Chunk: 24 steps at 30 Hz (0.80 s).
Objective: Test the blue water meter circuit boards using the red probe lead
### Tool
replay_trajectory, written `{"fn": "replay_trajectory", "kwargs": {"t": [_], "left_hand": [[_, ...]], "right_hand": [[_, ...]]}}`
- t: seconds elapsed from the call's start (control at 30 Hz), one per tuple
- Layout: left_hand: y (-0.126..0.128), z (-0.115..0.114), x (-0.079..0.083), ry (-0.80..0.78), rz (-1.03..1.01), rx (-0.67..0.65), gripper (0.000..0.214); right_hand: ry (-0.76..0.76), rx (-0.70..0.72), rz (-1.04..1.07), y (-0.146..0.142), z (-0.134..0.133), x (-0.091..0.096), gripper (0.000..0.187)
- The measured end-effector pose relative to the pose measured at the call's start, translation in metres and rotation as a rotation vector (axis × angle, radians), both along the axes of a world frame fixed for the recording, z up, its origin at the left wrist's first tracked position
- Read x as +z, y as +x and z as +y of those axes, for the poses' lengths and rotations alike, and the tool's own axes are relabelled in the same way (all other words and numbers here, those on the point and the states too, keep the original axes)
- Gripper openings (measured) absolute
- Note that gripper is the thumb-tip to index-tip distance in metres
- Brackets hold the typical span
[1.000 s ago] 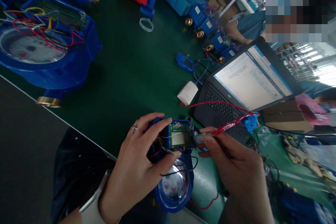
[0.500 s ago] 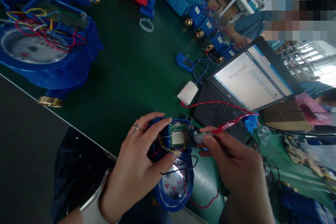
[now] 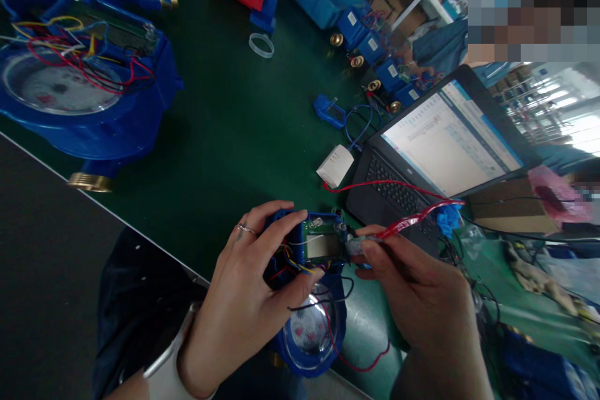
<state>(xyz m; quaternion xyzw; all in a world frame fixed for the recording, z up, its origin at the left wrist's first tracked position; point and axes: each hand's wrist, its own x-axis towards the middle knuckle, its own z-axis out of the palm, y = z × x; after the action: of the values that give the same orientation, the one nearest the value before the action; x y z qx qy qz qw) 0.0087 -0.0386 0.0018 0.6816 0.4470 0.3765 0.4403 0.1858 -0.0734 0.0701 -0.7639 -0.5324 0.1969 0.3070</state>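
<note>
A blue water meter (image 3: 338, 325) with a round glass dial lies at the table's near edge. Its housing holds a circuit board with a small grey display (image 3: 322, 246), and loose red, black and yellow wires hang around it. Wrapped over the left side of that housing, my left hand (image 3: 257, 275) grips it between thumb and fingers. My right hand (image 3: 412, 287) pinches a grey connector (image 3: 359, 245) against the board's right edge. From the connector a red-wrapped cable (image 3: 412, 220) runs up; whether its pins touch the board is hidden.
A laptop (image 3: 403, 181) stands right of centre, beside a white box (image 3: 335, 165) joined to a blue cable. Larger in view at left is another wired water meter (image 3: 140, 119). Several more meters (image 3: 370, 47) line the far side, near a co-worker's hand. A clear ring (image 3: 261, 45) lies farther back.
Both my hands and the meter stay almost in place. The red lights on the white box no longer show. The co-worker at the far side has shifted slightly.
</note>
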Motion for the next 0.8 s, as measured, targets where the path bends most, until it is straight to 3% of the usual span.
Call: {"fn": "replay_trajectory", "kwargs": {"t": [0.2,0.8], "left_hand": [[0.0011,0.0007,-0.0011,-0.003,-0.015,0.001,0.05],[0.0037,0.0022,0.0002,0.016,-0.019,-0.002,0.048]], "right_hand": [[-0.017,0.124,-0.21,0.0017,0.0002,0.004,0.015],[-0.025,0.211,-0.349,-0.0014,0.0017,0.0078,0.014]]}}
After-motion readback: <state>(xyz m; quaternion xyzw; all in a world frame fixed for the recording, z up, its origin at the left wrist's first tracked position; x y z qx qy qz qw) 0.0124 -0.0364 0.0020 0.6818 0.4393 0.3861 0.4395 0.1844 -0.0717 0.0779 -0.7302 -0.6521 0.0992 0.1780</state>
